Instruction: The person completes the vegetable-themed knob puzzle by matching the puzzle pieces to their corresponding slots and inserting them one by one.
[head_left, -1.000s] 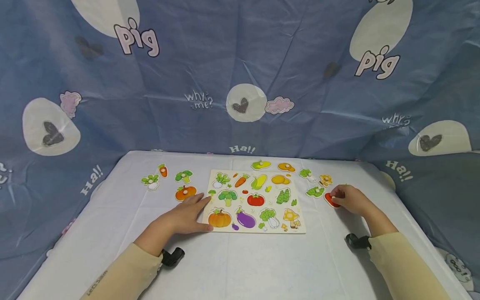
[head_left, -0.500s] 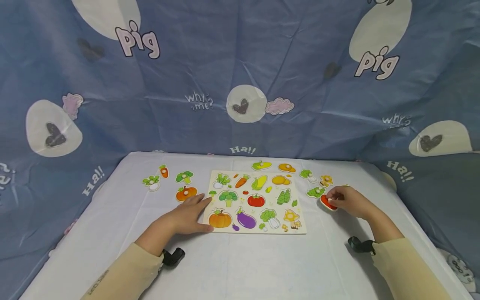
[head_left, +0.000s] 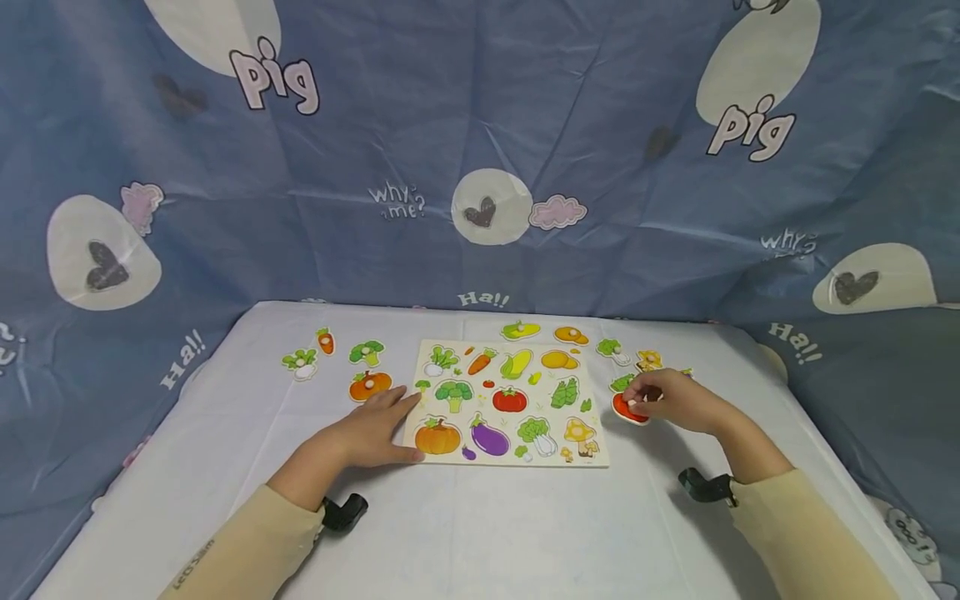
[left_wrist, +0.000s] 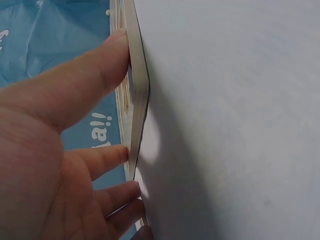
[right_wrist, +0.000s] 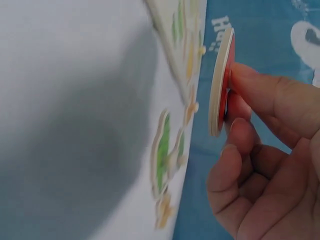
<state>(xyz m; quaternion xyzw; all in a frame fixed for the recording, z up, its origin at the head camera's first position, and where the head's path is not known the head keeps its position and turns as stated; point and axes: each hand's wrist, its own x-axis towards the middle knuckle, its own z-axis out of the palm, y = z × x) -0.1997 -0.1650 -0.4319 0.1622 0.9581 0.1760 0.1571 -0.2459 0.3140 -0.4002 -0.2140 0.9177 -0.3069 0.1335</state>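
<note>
My right hand (head_left: 675, 400) pinches the knob of a red tomato puzzle piece (head_left: 628, 409), to the right of the puzzle board (head_left: 480, 458). The right wrist view shows the tomato piece (right_wrist: 221, 85) raised off the cloth, its pale wooden edge toward the camera. On the board's left edge rests my left hand (head_left: 371, 432), with thumb and fingers spread. Up close, its thumb (left_wrist: 95, 75) and fingertips touch the board's edge (left_wrist: 139, 75). Printed vegetables cover the board, among them a red tomato picture (head_left: 510, 401) near the middle.
Left of the board lie a pumpkin piece (head_left: 370, 385), broccoli piece (head_left: 367, 352), carrot piece (head_left: 325, 341) and radish piece (head_left: 300, 364). Behind it are a corn piece (head_left: 521, 331) and a potato piece (head_left: 572, 335). A cabbage piece (head_left: 612, 351) and mushroom piece (head_left: 648, 360) lie right.
The tomato piece has come up off the cloth and moved left toward the board in my right hand. My left hand has stayed on the board's edge.
</note>
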